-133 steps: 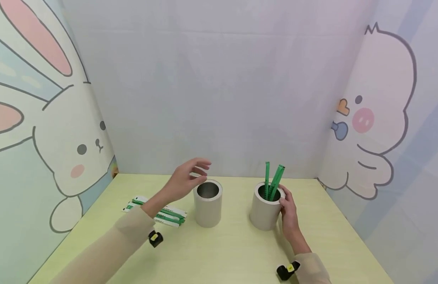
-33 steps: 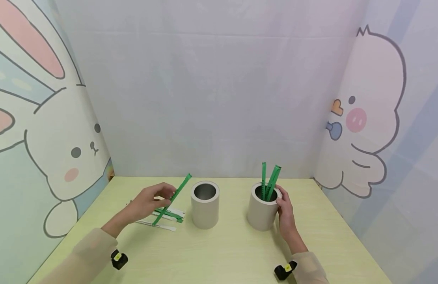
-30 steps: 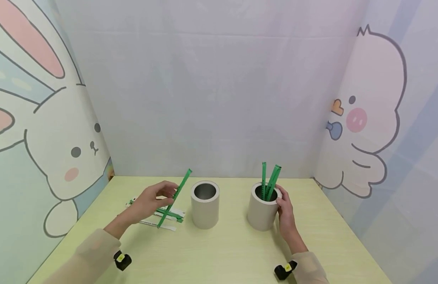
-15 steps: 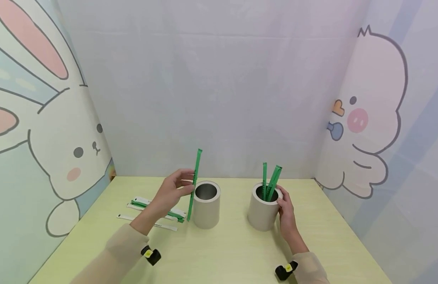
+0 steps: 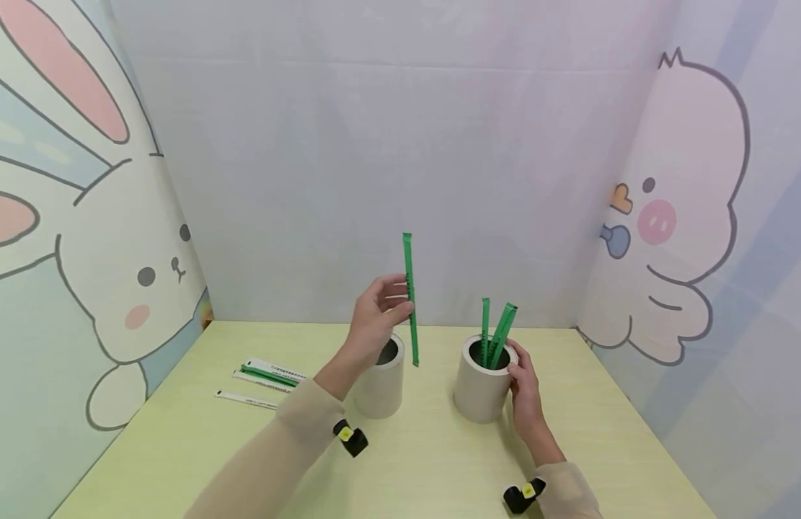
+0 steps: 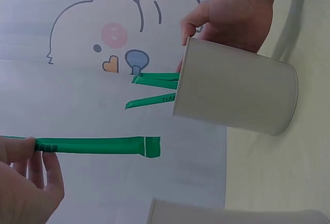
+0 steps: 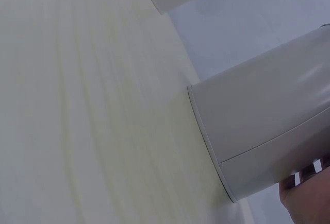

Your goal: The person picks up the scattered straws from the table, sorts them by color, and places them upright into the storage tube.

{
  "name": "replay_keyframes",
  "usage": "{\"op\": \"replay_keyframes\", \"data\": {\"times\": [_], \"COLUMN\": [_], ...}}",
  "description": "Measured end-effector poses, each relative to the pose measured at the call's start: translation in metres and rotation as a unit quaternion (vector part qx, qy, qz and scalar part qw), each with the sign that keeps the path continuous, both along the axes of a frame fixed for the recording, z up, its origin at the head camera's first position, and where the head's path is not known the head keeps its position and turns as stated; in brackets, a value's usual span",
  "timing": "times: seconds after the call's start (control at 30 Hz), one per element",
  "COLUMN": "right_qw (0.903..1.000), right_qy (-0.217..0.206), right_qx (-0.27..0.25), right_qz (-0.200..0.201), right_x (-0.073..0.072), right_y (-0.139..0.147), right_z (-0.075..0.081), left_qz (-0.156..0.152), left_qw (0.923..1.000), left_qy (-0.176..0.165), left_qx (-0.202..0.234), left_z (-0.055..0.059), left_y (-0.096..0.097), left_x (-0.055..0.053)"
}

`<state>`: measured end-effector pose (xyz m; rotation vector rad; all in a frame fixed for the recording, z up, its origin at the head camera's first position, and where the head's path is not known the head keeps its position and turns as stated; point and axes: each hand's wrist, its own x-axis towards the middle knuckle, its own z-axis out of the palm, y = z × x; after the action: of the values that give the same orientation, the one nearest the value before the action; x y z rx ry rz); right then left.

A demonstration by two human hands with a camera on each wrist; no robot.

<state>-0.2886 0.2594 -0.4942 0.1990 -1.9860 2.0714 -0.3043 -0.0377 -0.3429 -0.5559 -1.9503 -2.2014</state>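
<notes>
My left hand (image 5: pixel 372 321) pinches a slim green wrapped straw (image 5: pixel 409 263) between thumb and fingers, holding it nearly upright. The straw's lower end hangs in the gap between two pale cylindrical holders, just right of the left holder (image 5: pixel 379 393). My left hand and wrist partly cover that holder's mouth. On the right, my right hand (image 5: pixel 527 393) grips the far side of the other holder (image 5: pixel 479 393) near its rim. Three green wrapped straws (image 6: pixel 154 80) stick out of it in the left wrist view. In the right wrist view only the fingers (image 7: pixel 312 195) show at the holder's side.
Several white and green wrapped straws (image 5: pixel 264 375) lie on the pale wooden table (image 5: pixel 426 461) at the left, partly behind my left sleeve. A light wall sheet (image 5: pixel 400 158) closes the back, and cartoon panels stand at both sides.
My left hand picked a green straw from the pile, raised it upright, and carried it rightward past the left holder. My right hand stays on its holder.
</notes>
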Motion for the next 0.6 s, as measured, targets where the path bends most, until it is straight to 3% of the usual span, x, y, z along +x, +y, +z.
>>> {"op": "replay_keyframes", "data": {"times": [0.3, 0.6], "right_qw": [0.9999, 0.9999], "right_qy": [0.014, 0.007], "right_qx": [0.006, 0.003], "right_qz": [0.008, 0.009], "right_x": [0.001, 0.001], "right_y": [0.0, 0.0], "right_z": [-0.001, 0.0], "left_qz": [0.011, 0.026], "left_qw": [0.9992, 0.9987], "left_qy": [0.012, 0.021], "left_qx": [0.037, 0.04], "left_z": [0.005, 0.005], "left_y": [0.045, 0.082], "left_x": [-0.015, -0.02]}}
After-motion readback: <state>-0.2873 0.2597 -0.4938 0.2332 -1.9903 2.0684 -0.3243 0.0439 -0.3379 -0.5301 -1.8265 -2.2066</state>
